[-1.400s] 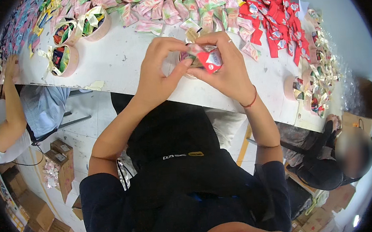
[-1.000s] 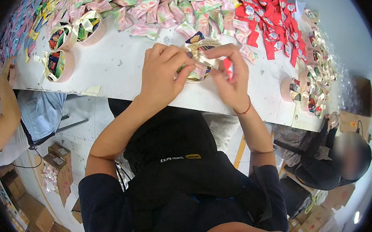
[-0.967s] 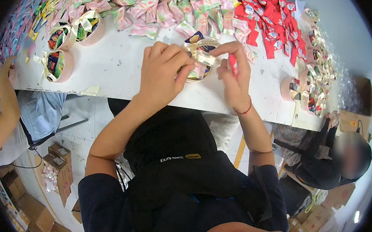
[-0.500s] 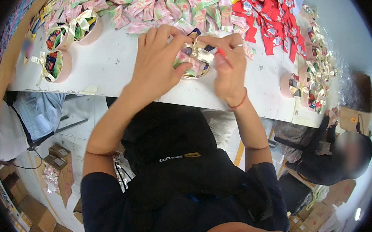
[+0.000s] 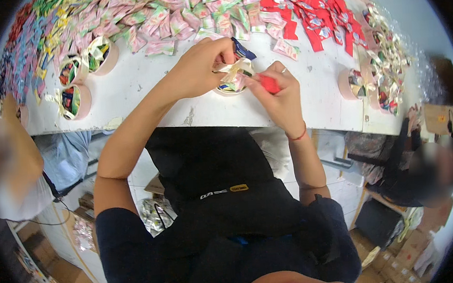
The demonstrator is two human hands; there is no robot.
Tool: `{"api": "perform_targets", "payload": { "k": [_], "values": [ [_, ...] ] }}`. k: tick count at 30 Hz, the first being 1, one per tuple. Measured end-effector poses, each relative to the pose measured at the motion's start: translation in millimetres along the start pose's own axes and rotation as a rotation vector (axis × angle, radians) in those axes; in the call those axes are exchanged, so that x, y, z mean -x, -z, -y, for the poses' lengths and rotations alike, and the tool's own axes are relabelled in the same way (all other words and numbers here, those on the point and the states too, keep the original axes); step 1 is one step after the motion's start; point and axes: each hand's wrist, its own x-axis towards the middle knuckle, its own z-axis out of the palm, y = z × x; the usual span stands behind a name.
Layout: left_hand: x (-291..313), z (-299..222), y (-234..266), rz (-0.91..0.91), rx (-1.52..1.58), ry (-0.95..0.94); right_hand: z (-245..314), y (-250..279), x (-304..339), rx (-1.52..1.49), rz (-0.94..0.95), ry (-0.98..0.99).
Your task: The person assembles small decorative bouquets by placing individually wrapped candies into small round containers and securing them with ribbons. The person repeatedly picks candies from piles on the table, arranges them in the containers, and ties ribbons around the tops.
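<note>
The left hand (image 5: 200,64) is held curled over the near-left side of the box, its fingers drawn in at the ribbon; what is pinched by them cannot be told, as the tips are hidden. By the right hand (image 5: 278,93) a red packet (image 5: 270,84) is gripped in half-folded fingers, while its thumb and fingertips are brought to the box's right side; whether the ribbon is touched there cannot be made out.

Between the two hands, on the table (image 5: 132,77), the small round box (image 5: 229,92) is set, spanned by a cream ribbon bow (image 5: 236,71). A dark blue packet (image 5: 242,49) is seen sticking up just beyond the left fingers.

For clean handling, the box is best steadied by the left hand at the rim, with no weight put on the bow. The red packet is better held lightly by one end, so that its foil is not creased, and the ribbon is best lifted rather than pushed aside.

Beyond both hands, pink-and-green packets (image 5: 176,21) are heaped, with red packets (image 5: 309,14) piled farther to the right; filled boxes (image 5: 81,101) are stood well left of the left hand.
</note>
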Motion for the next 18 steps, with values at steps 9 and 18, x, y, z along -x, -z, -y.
{"api": "perform_targets", "payload": {
  "k": [9, 18],
  "values": [
    [2.3, -4.9, -9.0, -0.099, 0.16, 0.049, 5.3, -20.4, -19.7, 0.173, -0.136, 0.061],
    [0.8, -1.4, -9.6, -0.057, 0.143, 0.158, 8.8, 17.2, -72.5, -0.55, 0.202, -0.288]
  ]
}}
